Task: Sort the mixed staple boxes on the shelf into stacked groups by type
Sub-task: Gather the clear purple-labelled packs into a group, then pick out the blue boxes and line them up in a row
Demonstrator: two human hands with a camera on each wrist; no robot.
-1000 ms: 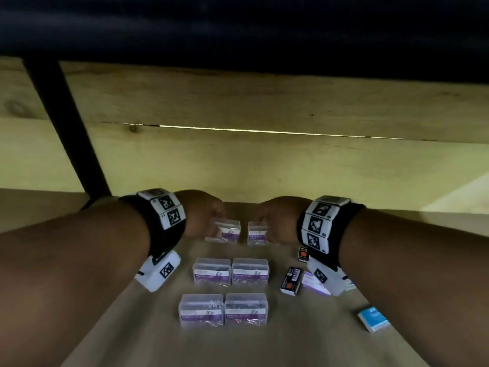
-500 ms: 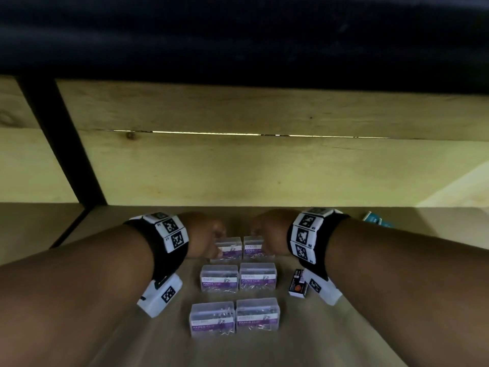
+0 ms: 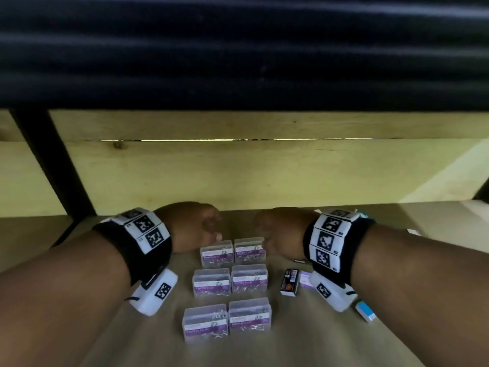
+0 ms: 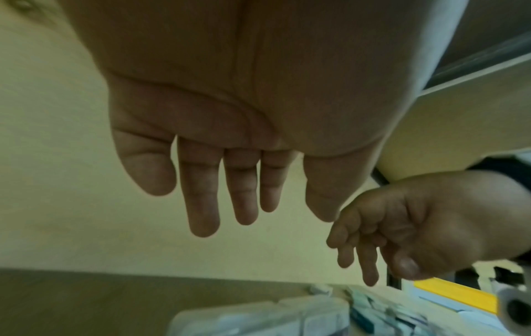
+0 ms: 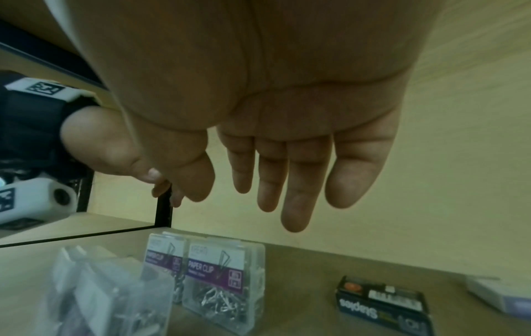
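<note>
A pale wooden shelf (image 3: 312, 348) with a plank back wall holds small boxes, with both hands above the far pair.

Six clear plastic boxes with purple-and-white "PAPER CLIP" labels (image 3: 229, 283) stand in three rows of two, side by side and touching, silver clips showing through their walls. The left hand (image 3: 191, 226) and right hand (image 3: 280, 231) hover just over the farthest row (image 5: 224, 277), fingers (image 4: 201, 204) hanging straight and relaxed, holding nothing. To the right, apart from the grid, lies a black staple box (image 3: 289, 282) with an orange mark and white "Staples" lettering; a purple-and-white box (image 3: 304, 278) sits just beside it, partly hidden by the right wrist camera. A blue-and-white box (image 3: 365, 311) lies nearer the right forearm.
</note>
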